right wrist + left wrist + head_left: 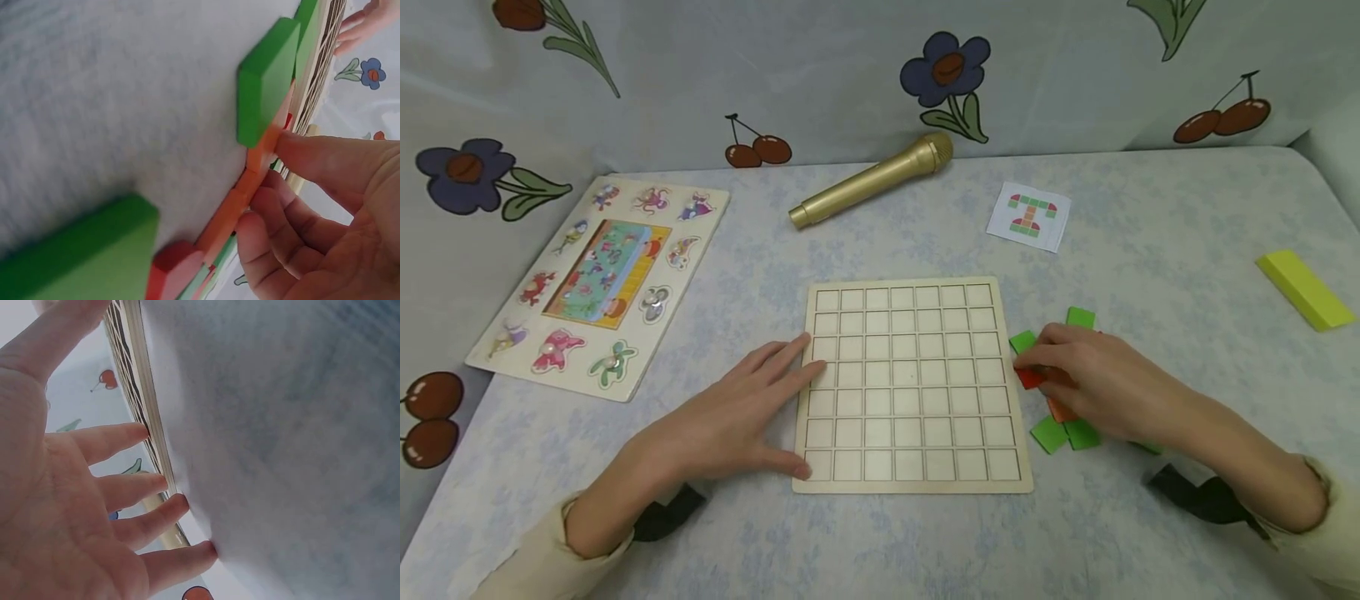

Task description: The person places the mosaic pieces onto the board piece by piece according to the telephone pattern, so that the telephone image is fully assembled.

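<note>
The wooden grid board (912, 487), its square cells bare, lies flat in the middle of the table in the head view. My left hand (730, 417) rests at its left edge, fingers spread; in the left wrist view the fingertips (178, 503) meet the board's side. My right hand (1093, 375) reaches into a loose pile of small pieces at the board's right, fingers bent and thumb near them. A red piece (1028, 378) shows at its fingertips; I cannot tell whether it is pinched. Orange blocks (226, 215) and a green block (269, 81) lie close by the fingers.
A card with a coloured block pattern (1028, 218) lies behind the pile. Further left is a gold microphone (872, 183). A picture puzzle board (568, 354) lies at the far left, and a yellow block (1303, 290) at the far right. Printed cloth hangs behind the table.
</note>
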A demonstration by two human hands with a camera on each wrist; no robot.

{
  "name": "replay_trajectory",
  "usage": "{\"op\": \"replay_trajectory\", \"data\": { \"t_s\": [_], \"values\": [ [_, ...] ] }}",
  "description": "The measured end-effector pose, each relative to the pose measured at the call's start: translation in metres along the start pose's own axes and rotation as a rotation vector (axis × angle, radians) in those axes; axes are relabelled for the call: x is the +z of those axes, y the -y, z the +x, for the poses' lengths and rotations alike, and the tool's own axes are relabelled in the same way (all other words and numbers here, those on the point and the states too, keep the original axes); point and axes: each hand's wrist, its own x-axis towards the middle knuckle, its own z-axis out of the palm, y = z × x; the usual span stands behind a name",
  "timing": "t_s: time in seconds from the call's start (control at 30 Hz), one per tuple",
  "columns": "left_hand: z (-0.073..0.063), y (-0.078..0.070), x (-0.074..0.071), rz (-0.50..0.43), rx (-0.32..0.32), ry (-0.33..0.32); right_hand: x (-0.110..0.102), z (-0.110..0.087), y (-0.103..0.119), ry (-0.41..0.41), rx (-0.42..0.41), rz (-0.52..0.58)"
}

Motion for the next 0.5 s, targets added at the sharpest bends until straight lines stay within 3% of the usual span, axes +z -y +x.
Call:
{"op": "replay_trajectory", "data": {
  "t_s": [0.17, 0.5],
  "values": [
    [0.0006, -0.0008, -0.0005, -0.014, -0.002, 0.002, -0.0018, -0.0003, 0.0, 0.012, -0.008, -0.026],
    [0.0008, -0.0006, 0.0, -0.012, 0.03, -0.023, 0.0011, 0.0012, 0.0028, 0.016, 0.056, -0.031]
  ]
}}
